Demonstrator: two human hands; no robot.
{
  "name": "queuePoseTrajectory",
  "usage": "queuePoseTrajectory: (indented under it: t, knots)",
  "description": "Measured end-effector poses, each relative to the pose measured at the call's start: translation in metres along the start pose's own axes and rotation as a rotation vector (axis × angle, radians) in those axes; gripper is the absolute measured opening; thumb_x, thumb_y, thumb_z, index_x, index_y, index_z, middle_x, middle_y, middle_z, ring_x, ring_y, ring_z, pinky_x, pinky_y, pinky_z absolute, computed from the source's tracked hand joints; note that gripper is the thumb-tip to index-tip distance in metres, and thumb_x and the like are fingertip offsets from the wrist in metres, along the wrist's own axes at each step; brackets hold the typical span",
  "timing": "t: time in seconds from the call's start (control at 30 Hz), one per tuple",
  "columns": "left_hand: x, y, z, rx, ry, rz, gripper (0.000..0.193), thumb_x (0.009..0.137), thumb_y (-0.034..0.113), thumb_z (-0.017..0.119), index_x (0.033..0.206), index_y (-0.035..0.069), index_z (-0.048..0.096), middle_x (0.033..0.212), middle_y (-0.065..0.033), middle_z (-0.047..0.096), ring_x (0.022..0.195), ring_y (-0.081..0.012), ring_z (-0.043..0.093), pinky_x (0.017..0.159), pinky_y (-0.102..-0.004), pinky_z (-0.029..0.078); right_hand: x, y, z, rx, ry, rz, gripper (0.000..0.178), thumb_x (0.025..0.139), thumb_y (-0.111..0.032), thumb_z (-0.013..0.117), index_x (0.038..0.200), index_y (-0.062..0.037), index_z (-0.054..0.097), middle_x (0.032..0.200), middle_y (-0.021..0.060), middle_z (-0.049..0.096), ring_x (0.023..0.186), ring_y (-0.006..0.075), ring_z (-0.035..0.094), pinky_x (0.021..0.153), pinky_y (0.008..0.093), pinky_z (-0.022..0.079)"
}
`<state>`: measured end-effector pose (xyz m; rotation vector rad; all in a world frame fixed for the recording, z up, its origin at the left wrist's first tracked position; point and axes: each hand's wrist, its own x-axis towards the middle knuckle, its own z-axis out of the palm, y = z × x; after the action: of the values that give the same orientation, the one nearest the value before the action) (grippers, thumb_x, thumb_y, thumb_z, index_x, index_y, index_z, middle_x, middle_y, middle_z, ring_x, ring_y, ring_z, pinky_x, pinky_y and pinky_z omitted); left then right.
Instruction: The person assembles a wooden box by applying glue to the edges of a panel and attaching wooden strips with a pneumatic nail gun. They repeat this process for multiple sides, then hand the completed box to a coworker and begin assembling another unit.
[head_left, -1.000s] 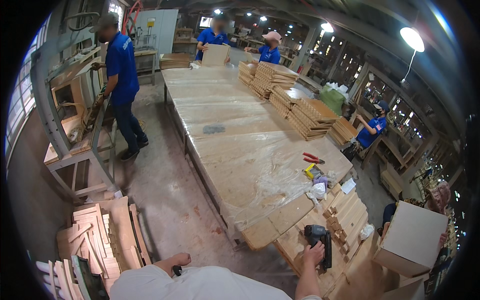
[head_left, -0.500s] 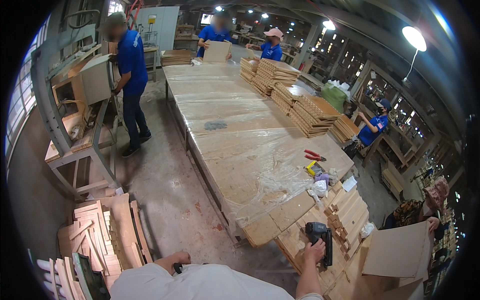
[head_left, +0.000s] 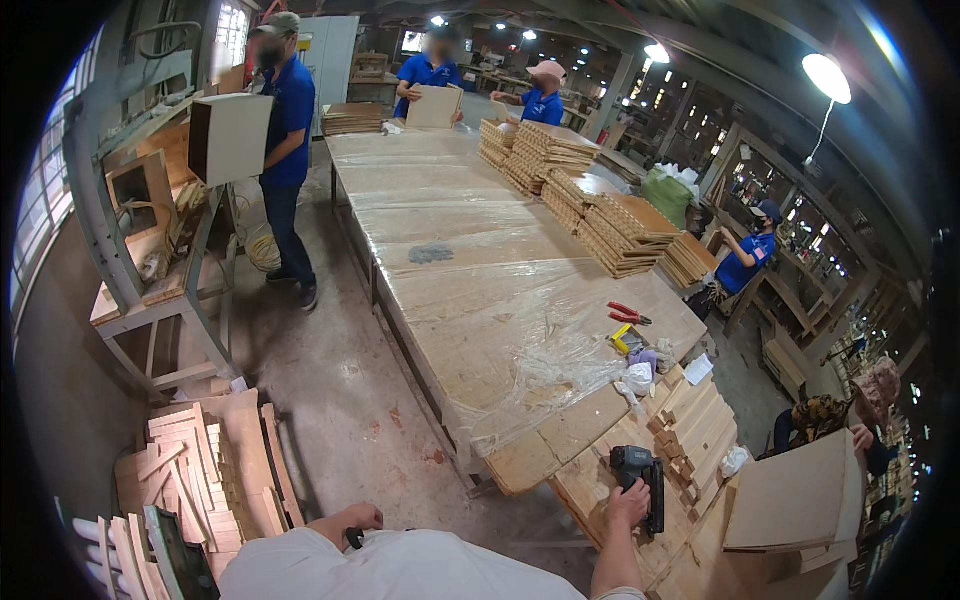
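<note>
Woodworking shop, factory scale. Signs: long plastic-covered worktop [head_left: 480, 290], stacked wooden panels [head_left: 622, 236], cut wood strips [head_left: 190, 465] heaped at left, black nail gun [head_left: 634, 460], red-handled pliers [head_left: 628, 315], bright hanging lamp [head_left: 826, 78], several blue-shirted workers [head_left: 290, 125].

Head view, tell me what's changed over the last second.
A co-worker at left has moved right, pulling a pale box away from the bench and holding it up. At lower right, a second pale box has shifted left and down, another person's hand on its edge. Your right hand stays on the black power tool, your left hand near your waist.
</note>
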<state>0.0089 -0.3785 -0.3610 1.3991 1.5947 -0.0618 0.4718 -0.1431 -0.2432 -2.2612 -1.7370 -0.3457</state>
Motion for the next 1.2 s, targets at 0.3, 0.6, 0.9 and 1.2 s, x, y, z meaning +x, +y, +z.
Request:
queuePoseTrajectory:
  t: [0.3, 0.6, 0.9, 1.2]
  knots:
    - [-0.004, 0.007, 0.0, 0.12, 0.037, -0.052, 0.048, 0.09, 0.05, 0.041, 0.109, 0.012, 0.064, 0.113, -0.0123, 0.062, 0.107, -0.0326, 0.056, 0.089, -0.0434, 0.045, -0.001, 0.0, 0.0, -0.004, -0.005, 0.004, 0.042, 0.075, -0.021, 0.058, 0.112, -0.0047, 0.047, 0.102, 0.0144, 0.05, 0.098, 0.0317, 0.053, 0.083, 0.042, 0.047]
    - [-0.002, 0.002, 0.001, -0.095, 0.256, -0.166, 0.044, 0.079, 0.036, 0.063, 0.111, 0.006, 0.059, 0.109, -0.018, 0.062, 0.1, -0.0339, 0.059, 0.083, -0.0421, 0.047, 0.0, 0.001, 0.001, -0.004, 0.006, -0.004, 0.041, 0.074, -0.02, 0.059, 0.111, -0.0045, 0.048, 0.101, 0.0147, 0.05, 0.097, 0.0321, 0.054, 0.082, 0.0424, 0.048]
    - [-0.002, 0.002, -0.001, -0.074, 0.109, -0.099, 0.03, 0.067, 0.036, 0.074, 0.084, 0.011, 0.07, 0.09, -0.0129, 0.068, 0.09, -0.0305, 0.062, 0.078, -0.041, 0.049, 0.001, 0.003, 0.002, 0.005, 0.004, 0.0, 0.04, 0.074, -0.02, 0.058, 0.109, -0.0039, 0.048, 0.101, 0.0143, 0.05, 0.097, 0.0322, 0.053, 0.082, 0.0429, 0.047]
    - [0.006, 0.007, 0.001, -0.01, 0.16, -0.084, 0.041, 0.087, 0.045, 0.051, 0.099, 0.01, 0.067, 0.101, -0.0153, 0.066, 0.099, -0.0343, 0.06, 0.085, -0.0443, 0.047, 0.001, 0.0, 0.001, 0.006, 0.025, -0.012, 0.04, 0.073, -0.02, 0.059, 0.109, -0.004, 0.049, 0.099, 0.0142, 0.05, 0.096, 0.0319, 0.053, 0.081, 0.0429, 0.047]
